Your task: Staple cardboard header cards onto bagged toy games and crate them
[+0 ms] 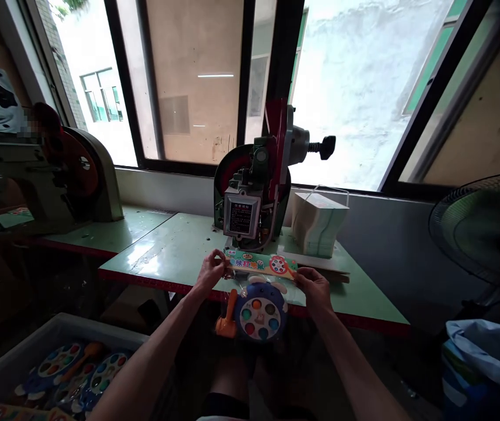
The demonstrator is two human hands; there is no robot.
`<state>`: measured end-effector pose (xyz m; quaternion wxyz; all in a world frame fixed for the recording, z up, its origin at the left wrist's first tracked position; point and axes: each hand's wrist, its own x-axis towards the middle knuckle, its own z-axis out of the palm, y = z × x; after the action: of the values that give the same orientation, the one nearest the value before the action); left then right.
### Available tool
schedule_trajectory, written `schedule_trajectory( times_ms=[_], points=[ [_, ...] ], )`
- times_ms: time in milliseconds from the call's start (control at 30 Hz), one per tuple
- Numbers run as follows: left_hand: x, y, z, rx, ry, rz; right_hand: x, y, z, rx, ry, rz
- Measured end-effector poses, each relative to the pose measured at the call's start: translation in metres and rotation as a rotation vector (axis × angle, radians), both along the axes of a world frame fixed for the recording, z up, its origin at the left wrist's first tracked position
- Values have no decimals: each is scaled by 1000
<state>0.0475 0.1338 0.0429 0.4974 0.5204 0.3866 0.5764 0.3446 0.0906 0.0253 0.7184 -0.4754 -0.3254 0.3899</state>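
Observation:
A printed header card (256, 263) stretches between my two hands, just in front of the green stapling machine (250, 199). My left hand (211, 270) pinches its left end, and the fingers of my right hand (313, 287) close on its right end. Below the card hangs a clear plastic bag holding a round blue toy (261, 311) with colored buttons and white ears. Inside the same bag, an orange toy hammer (228, 316) lies along the toy's left side. The card's upper edge is close to the machine's lower front; whether they touch, I cannot tell.
A stack of folded cards (320, 225) stands on the green table (166, 240), right of the machine. At lower left, a grey bin (87, 327) holds several bagged toys. Another machine (65, 169) stands left, a fan (490, 234) right, with a plastic sack (482, 368) below.

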Motion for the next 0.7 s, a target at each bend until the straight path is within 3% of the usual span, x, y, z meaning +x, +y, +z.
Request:
schedule_trajectory(
  times_ms=[233, 700],
  points=[
    [6, 30, 10, 15, -21, 2, 3, 27, 6, -3, -10, -7],
    [6, 32, 11, 6, -29, -7, 3, 32, 2, 1, -33, -10]
  ],
)
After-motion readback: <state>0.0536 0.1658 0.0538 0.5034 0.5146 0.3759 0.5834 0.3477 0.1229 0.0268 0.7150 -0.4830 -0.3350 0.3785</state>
